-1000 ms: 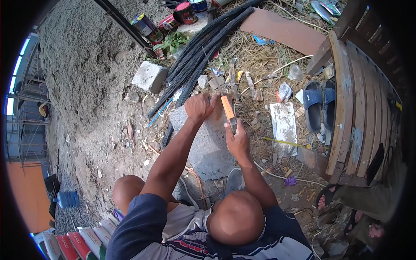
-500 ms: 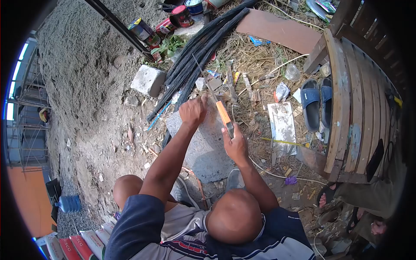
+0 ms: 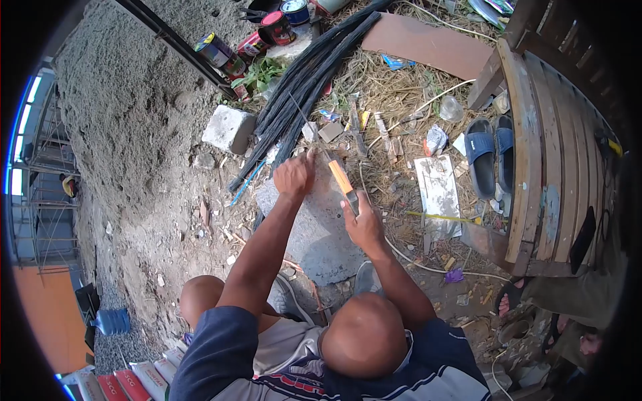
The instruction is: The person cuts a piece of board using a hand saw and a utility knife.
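My right hand [image 3: 365, 226] is closed around the dark end of an orange-handled tool [image 3: 340, 176]. A long thin dark strip or blade [image 3: 305, 115] runs up and left in line with the handle, toward a bundle of black strands; where the two join is blurred. Left of the tool, my left hand [image 3: 293, 176] is a fist, knuckles up, fingertips close to the thin strip. What it grips, if anything, is hidden. Both hands are over a grey stone slab [image 3: 321, 247] on the ground between the feet.
Black strands [image 3: 311, 67] lie ahead beside a concrete block [image 3: 229, 127] and paint cans [image 3: 277, 28]. A brown board [image 3: 428, 45] is at the back. On the right stand a wooden bench [image 3: 545, 167], slippers [image 3: 480, 158] and another person's foot [image 3: 508, 297].
The orange-handled tool and my right hand have shifted slightly, the handle a little to the left. My left hand has moved slightly left and down. The camera view has also shifted a little.
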Available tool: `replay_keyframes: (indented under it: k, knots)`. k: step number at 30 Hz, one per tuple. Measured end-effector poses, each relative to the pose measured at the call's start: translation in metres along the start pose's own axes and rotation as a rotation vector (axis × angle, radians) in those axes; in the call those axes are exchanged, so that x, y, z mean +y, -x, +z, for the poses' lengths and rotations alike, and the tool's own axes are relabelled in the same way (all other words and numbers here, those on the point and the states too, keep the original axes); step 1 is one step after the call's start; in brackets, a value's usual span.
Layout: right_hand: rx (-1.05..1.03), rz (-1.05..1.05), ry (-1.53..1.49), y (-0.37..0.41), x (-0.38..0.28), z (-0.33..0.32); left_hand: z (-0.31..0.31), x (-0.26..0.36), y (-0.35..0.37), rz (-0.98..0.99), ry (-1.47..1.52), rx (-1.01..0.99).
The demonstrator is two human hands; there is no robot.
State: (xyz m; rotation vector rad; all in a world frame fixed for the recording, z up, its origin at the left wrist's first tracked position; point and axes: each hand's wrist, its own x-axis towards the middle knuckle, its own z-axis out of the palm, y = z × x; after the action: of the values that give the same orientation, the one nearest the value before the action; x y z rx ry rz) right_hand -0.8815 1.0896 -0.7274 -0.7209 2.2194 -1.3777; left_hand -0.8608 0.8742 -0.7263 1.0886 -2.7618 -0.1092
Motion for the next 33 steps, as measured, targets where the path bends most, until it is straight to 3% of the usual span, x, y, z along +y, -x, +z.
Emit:
replay_keyframes:
  k: [5,7,14,19,22,27,30,33]
  knots:
    - [0.07,0.031,-0.033,0.12,0.039,-0.034,0.005,0.005,-0.005,-0.021,-0.012,-0.062]
    - [0.066,0.095,-0.03,0.128,0.04,-0.038,0.009,0.011,0.001,-0.016,0.003,-0.081]
    - [0.102,-0.07,0.03,0.003,0.012,0.005,0.0,0.008,-0.003,0.032,-0.012,0.015]
    - [0.112,-0.013,0.028,0.138,0.05,-0.036,0.003,0.008,-0.01,-0.04,-0.023,-0.072]
    - [0.066,0.144,0.065,0.159,0.04,-0.055,0.014,0.013,-0.008,-0.007,-0.009,-0.056]
    - [0.125,-0.045,0.006,0.026,0.031,0.002,0.011,0.015,-0.003,-0.013,-0.009,-0.041]
    - [0.117,-0.032,-0.066,0.02,0.02,0.009,0.003,0.011,-0.004,-0.027,-0.048,-0.041]
    - [0.086,0.065,-0.002,0.097,0.03,-0.029,0.012,0.01,-0.008,0.001,-0.021,0.0]
